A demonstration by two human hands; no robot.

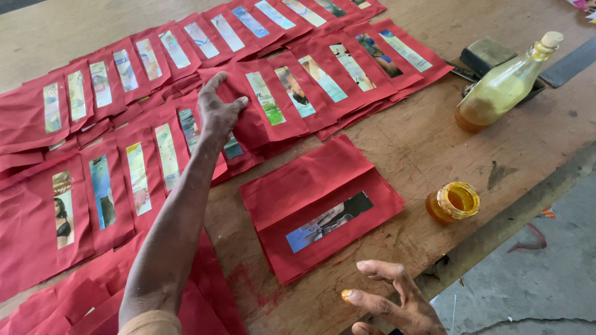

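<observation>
- The left hand (218, 111) reaches far out over the desk (434, 142) and lies palm down on the overlapping rows of red envelopes (273, 99), fingers spread flat, pressing on them and gripping nothing.
- Those envelopes are fanned in long slanted rows, each showing a strip of coloured picture paper down its middle; the rows run from the near left edge of the desk to the far middle.
- The right hand (388, 301) hovers at the near edge of the desk, open, fingers loosely curled and spread, holding nothing; one fingertip (346, 295) shows a yellowish smear.
- A separate stack of red envelopes (310, 192) lies between the two hands, just beyond the right hand and not touched by either; its top one shows a slanted picture strip.
- A small open jar (453, 201) of amber liquid stands just right of that stack, near the right hand.
- A corked glass bottle (503, 87) of yellowish liquid leans farther back on the right, well apart from both hands.
- More red paper (68, 304) lies piled under the left forearm.
</observation>
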